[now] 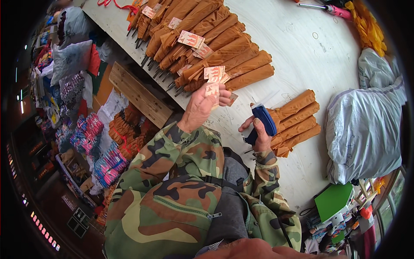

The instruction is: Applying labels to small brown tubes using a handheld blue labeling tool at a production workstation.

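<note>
My left hand [199, 108] is closed on a small stack of orange-and-white paper tags [212, 90], at the near end of a long row of folded orange-brown umbrellas [246, 64]. Similar tags [191, 39] lie on or hang from several of those umbrellas. My right hand [261, 137] is wrapped round a dark blue tagging gun [264, 118], with thin clear plastic strands near its top. Beside that hand, a smaller group of folded orange-brown umbrellas [297, 123] lies on the white table [297, 52]. The gun hides part of this group.
A large whitish sack [362, 134] stands at the table's right side, with yellow fabric [366, 28] beyond it. A pink-handled umbrella [338, 12] lies at the far right. Left of the table are a wooden bench [140, 94] and bundled goods [110, 166].
</note>
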Motion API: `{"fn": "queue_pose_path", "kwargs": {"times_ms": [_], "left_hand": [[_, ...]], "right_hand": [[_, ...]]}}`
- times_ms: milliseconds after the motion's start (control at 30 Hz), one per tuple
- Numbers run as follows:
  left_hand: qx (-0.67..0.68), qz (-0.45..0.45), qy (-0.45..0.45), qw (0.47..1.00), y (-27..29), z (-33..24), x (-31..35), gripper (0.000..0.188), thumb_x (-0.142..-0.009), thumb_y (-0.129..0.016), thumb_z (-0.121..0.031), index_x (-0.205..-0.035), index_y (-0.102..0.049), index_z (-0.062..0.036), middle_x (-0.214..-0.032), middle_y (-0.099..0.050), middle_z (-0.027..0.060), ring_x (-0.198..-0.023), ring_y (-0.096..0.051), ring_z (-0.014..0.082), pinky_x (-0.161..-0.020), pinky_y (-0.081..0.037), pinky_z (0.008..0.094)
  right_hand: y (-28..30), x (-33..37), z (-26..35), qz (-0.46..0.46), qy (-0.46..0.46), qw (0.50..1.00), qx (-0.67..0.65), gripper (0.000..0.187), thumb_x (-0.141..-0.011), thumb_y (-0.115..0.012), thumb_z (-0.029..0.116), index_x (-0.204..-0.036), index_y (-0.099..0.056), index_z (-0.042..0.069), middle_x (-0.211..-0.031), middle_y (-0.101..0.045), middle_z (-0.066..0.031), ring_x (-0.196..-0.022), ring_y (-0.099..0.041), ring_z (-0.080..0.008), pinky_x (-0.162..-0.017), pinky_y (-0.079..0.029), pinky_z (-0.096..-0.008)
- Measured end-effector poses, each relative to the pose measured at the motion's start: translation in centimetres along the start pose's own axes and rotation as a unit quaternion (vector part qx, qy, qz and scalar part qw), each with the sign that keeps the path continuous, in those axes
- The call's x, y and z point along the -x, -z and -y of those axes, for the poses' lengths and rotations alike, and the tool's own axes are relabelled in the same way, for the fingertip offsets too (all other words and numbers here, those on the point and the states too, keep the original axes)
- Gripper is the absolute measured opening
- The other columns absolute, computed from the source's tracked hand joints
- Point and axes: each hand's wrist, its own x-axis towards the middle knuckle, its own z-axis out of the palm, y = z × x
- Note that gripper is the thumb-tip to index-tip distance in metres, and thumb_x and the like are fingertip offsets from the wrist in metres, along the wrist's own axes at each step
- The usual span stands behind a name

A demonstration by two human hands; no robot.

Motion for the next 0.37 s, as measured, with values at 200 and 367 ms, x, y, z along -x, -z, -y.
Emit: {"fn": "queue_pose_path", "kwargs": {"times_ms": [200, 367], "left_hand": [[0.07, -0.005, 0.127, 0.989, -2.6, 2.9, 1.2, 0.034, -0.108, -0.062, -0.018, -0.134, -0.059, 0.0032, -0.116, -0.073, 0.0149, -0.1, -0.074, 0.0207, -0.088, -0.063, 0.034], [0.062, 0.016, 0.144, 0.988, -2.7, 4.1, 1.1, 0.036, -0.104, -0.068, -0.014, -0.135, -0.059, 0.0022, -0.12, -0.074, 0.0157, -0.101, -0.075, 0.0226, -0.087, -0.064, 0.0356]], "right_hand": [[-0.4, 0.5, 0.2, 0.075, -0.017, 0.996, -0.038, 0.049, -0.1, -0.067, 0.043, -0.112, -0.061, -0.004, -0.086, -0.07, -0.0132, -0.08, -0.072, -0.0233, -0.075, -0.057, -0.0337], [-0.9, 0.3, 0.3, 0.083, -0.035, 0.995, -0.038, 0.085, -0.096, -0.073, 0.046, -0.154, -0.043, -0.007, -0.081, -0.066, -0.0145, -0.073, -0.071, -0.0288, -0.074, -0.058, -0.0384]]}}
